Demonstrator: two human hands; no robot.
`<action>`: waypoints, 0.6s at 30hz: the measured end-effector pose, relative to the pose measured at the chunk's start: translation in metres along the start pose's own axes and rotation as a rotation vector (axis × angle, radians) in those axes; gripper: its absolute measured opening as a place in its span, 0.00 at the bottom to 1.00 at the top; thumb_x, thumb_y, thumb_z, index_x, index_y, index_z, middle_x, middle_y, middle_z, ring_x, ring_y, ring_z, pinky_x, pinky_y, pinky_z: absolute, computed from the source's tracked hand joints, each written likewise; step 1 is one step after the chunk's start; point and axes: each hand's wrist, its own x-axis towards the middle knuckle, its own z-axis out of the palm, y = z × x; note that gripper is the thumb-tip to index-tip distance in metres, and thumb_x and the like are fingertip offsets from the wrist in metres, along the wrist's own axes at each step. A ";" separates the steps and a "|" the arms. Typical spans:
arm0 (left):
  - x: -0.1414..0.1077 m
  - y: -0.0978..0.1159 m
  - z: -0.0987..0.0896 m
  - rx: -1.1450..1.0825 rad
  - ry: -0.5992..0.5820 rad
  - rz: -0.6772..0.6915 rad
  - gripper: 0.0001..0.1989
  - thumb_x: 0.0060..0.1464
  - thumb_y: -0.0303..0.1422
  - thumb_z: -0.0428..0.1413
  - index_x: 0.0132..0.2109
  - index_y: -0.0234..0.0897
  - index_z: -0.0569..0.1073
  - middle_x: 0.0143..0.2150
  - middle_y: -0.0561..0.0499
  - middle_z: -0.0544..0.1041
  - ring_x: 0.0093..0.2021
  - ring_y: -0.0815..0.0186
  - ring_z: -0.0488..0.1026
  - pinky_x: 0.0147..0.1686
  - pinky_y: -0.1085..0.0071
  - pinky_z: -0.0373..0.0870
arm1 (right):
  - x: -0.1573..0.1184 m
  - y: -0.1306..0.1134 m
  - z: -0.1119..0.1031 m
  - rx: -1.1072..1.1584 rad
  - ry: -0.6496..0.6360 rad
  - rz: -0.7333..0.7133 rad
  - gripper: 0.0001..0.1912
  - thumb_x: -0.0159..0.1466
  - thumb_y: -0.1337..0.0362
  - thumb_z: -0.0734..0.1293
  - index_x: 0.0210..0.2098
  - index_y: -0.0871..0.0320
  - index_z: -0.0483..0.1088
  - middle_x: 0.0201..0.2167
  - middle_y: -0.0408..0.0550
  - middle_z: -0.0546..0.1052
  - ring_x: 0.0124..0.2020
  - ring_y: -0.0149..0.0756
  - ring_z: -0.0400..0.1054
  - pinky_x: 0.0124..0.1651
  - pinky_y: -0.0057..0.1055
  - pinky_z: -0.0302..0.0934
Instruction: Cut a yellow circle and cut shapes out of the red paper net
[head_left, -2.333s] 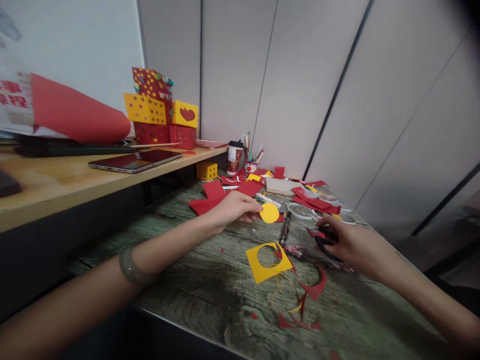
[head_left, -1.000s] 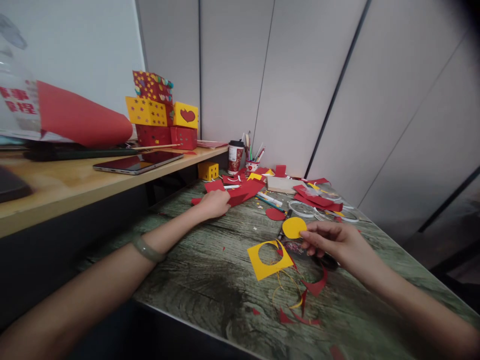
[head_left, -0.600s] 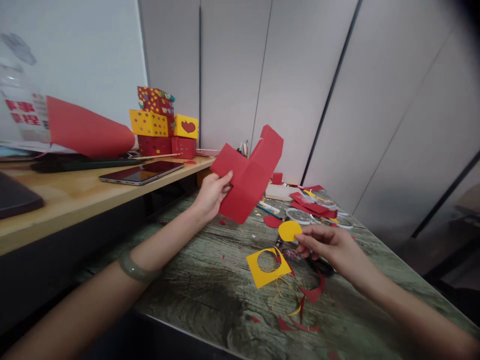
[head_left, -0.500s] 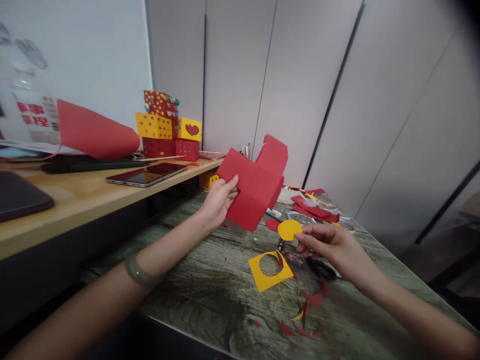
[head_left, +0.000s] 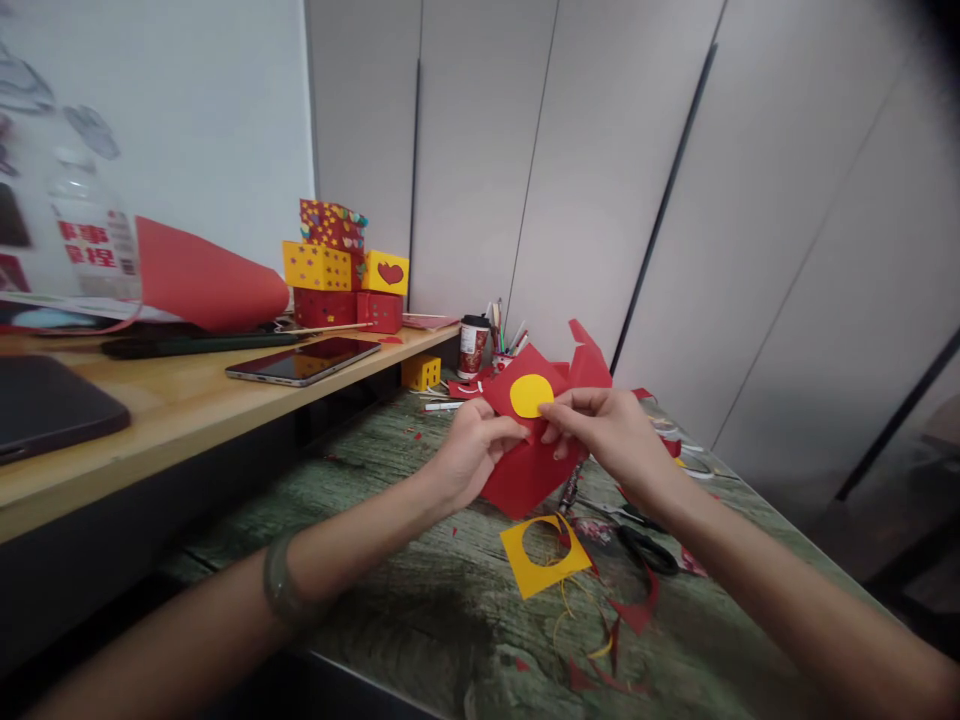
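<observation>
My left hand (head_left: 480, 445) grips the lower left part of a folded piece of red card (head_left: 525, 478), which is held up above the table. Between the thumb and fingers of my right hand (head_left: 600, 425) is a yellow paper circle (head_left: 531, 396), laid over one red panel; whether it is stuck there I cannot tell. Both hands are close together, and my right fingers hide part of the card. Below them lies a yellow paper square (head_left: 517, 572) with a round hole cut out. Black-handled scissors (head_left: 646, 550) rest under my right forearm.
Red and yellow paper scraps (head_left: 611, 650) litter the green wood-grain table (head_left: 405, 640). On the raised wooden shelf (head_left: 180, 420) at left are a phone (head_left: 304, 361) and stacked decorated boxes (head_left: 319, 268). A paper cup (head_left: 472, 346) stands at the back, and a yellow box (head_left: 421, 373) sits beneath the shelf end.
My right hand has moved left and up, bringing the yellow circle onto the red card. The card has turned and come lower, uncovering the paper cup behind. My left hand still holds it.
</observation>
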 end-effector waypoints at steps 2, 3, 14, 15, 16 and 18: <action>-0.002 0.002 0.002 -0.012 -0.016 0.006 0.05 0.42 0.20 0.55 0.31 0.27 0.71 0.29 0.49 0.73 0.30 0.71 0.69 0.36 0.75 0.65 | 0.001 0.003 0.001 -0.010 0.007 -0.011 0.11 0.57 0.64 0.60 0.22 0.62 0.67 0.19 0.46 0.73 0.16 0.25 0.64 0.20 0.22 0.58; -0.002 0.002 0.002 -0.024 -0.021 0.010 0.04 0.44 0.22 0.55 0.31 0.27 0.71 0.29 0.49 0.73 0.30 0.71 0.69 0.35 0.74 0.65 | 0.001 0.003 0.001 -0.020 0.008 -0.017 0.11 0.57 0.64 0.60 0.21 0.62 0.66 0.19 0.46 0.73 0.16 0.25 0.64 0.20 0.22 0.58; 0.001 0.003 0.000 -0.025 0.088 -0.016 0.08 0.49 0.27 0.53 0.38 0.30 0.70 0.36 0.46 0.74 0.32 0.69 0.70 0.35 0.74 0.66 | -0.001 0.008 -0.006 -0.323 0.241 -0.226 0.11 0.58 0.60 0.59 0.24 0.59 0.66 0.20 0.43 0.71 0.22 0.31 0.63 0.24 0.27 0.55; 0.001 0.003 -0.001 -0.021 0.092 -0.023 0.08 0.49 0.27 0.53 0.39 0.29 0.70 0.36 0.46 0.74 0.32 0.69 0.70 0.35 0.74 0.66 | 0.000 0.009 -0.007 -0.347 0.265 -0.252 0.10 0.59 0.60 0.59 0.27 0.58 0.66 0.22 0.43 0.71 0.24 0.32 0.63 0.26 0.28 0.56; 0.001 0.003 -0.002 -0.018 0.095 -0.029 0.08 0.49 0.27 0.53 0.38 0.29 0.70 0.36 0.45 0.74 0.32 0.70 0.70 0.34 0.74 0.66 | 0.001 0.009 -0.009 -0.369 0.286 -0.278 0.08 0.59 0.60 0.59 0.29 0.58 0.66 0.25 0.44 0.71 0.26 0.33 0.64 0.29 0.30 0.57; 0.001 0.004 -0.002 -0.015 0.092 -0.035 0.07 0.49 0.27 0.54 0.38 0.29 0.70 0.37 0.45 0.74 0.31 0.70 0.70 0.34 0.75 0.66 | 0.002 0.009 -0.010 -0.413 0.305 -0.333 0.07 0.58 0.62 0.61 0.35 0.57 0.65 0.32 0.46 0.72 0.34 0.36 0.65 0.36 0.33 0.57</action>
